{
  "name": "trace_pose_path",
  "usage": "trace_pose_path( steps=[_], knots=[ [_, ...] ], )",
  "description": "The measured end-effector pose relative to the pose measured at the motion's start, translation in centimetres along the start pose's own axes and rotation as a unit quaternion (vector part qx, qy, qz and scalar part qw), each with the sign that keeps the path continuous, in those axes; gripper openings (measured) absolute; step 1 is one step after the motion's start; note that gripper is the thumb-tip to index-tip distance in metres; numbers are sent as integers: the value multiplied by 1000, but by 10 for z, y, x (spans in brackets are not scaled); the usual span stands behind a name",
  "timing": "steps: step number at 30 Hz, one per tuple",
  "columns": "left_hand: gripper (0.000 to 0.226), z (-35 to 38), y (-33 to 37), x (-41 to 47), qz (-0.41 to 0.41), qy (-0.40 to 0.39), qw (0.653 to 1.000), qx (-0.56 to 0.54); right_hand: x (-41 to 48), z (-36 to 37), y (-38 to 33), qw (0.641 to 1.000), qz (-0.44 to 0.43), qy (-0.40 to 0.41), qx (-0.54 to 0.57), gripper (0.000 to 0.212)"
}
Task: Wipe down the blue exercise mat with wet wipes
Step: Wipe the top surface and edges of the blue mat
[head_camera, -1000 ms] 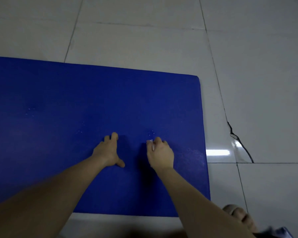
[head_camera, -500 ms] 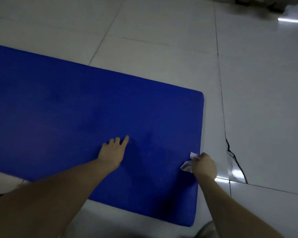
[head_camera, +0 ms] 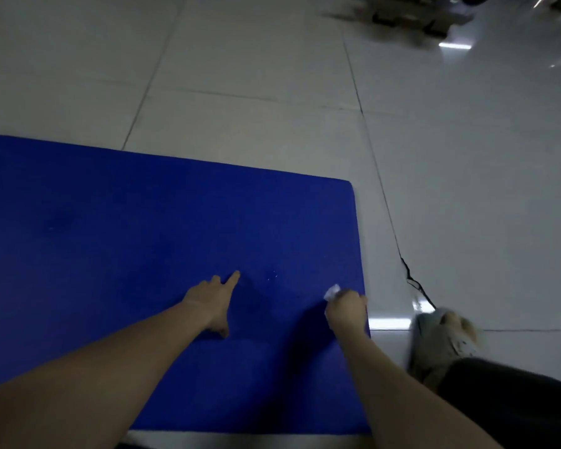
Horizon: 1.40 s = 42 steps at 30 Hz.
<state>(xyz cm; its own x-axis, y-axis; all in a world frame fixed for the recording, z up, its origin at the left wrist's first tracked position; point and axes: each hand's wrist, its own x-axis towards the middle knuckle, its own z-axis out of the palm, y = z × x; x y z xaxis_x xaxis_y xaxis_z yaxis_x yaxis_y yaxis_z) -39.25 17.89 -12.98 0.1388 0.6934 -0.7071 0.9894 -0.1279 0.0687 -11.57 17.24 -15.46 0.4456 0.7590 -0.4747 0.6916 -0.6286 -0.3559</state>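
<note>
The blue mat [head_camera: 143,238] lies flat on the floor [head_camera: 272,76]. It fills the picture from 9 o'clock to the middle. It looks smooth and dark blue, with a few tiny pale specks between the hands.

The wet wipe [head_camera: 332,291] is a small white scrunched bit, down on the mat near its 3 o'clock edge. The right hand [head_camera: 347,311] is curled tight around it. The left hand [head_camera: 211,301] rests flat on the mat with fingers out, holding nothing.

I think this is the wiping step, at the mat's end. Next, the wipe likely needs a push toward 9 o'clock, where lots of mat waits.

A crack [head_camera: 412,277] runs in the floor at 3 o'clock, and a foot [head_camera: 444,335] is at 4 o'clock.
</note>
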Motion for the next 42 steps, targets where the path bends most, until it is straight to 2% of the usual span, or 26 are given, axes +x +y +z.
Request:
trace_pose_path(
  steps=[4,7,10,12,16,20,21,24,26,29,32,37,39,41,42],
  knots=[
    [147,-3,-5,20,-40,6,996,-74,-17,33,-33,994,-112,-5,-11,36],
    [151,-1,-4,32,-49,1,997,-67,-25,51,-47,976,-213,-48,-12,32],
    [155,-3,-2,37,-54,-10,997,-56,-19,47,-47,964,-259,-62,-19,27],
    [155,-3,-1,38,-64,-12,997,-46,-5,34,-35,967,-250,-41,-16,23],
    [155,-3,3,38,-75,-13,996,-44,36,-9,13,989,-141,27,28,8],
    [156,-3,2,38,-78,-19,995,-53,63,-36,52,995,-35,85,41,37],
    [156,-3,1,38,-78,-20,995,-55,65,-36,55,994,-21,89,60,38],
    [156,-2,0,37,-79,-24,995,-60,62,-25,45,987,7,116,110,18],
    [155,-2,-1,37,-80,-22,995,-59,54,-12,25,985,-9,121,123,14],
    [155,-2,-1,39,-79,-23,995,-63,38,12,-15,985,-77,93,126,21],
    [155,-1,-2,41,-81,-25,994,-67,13,39,-58,985,-144,27,89,25],
    [156,0,-3,41,-78,-22,995,-61,-7,62,-84,956,-278,-73,52,11],
    [156,-1,-4,41,-77,-19,995,-61,2,54,-79,956,-282,-73,14,17],
    [156,-1,-4,39,-77,-20,995,-66,18,41,-66,967,-252,-45,-6,26],
    [156,-1,-4,38,-76,-20,994,-70,27,33,-56,973,-228,-27,-6,23]
  ],
)
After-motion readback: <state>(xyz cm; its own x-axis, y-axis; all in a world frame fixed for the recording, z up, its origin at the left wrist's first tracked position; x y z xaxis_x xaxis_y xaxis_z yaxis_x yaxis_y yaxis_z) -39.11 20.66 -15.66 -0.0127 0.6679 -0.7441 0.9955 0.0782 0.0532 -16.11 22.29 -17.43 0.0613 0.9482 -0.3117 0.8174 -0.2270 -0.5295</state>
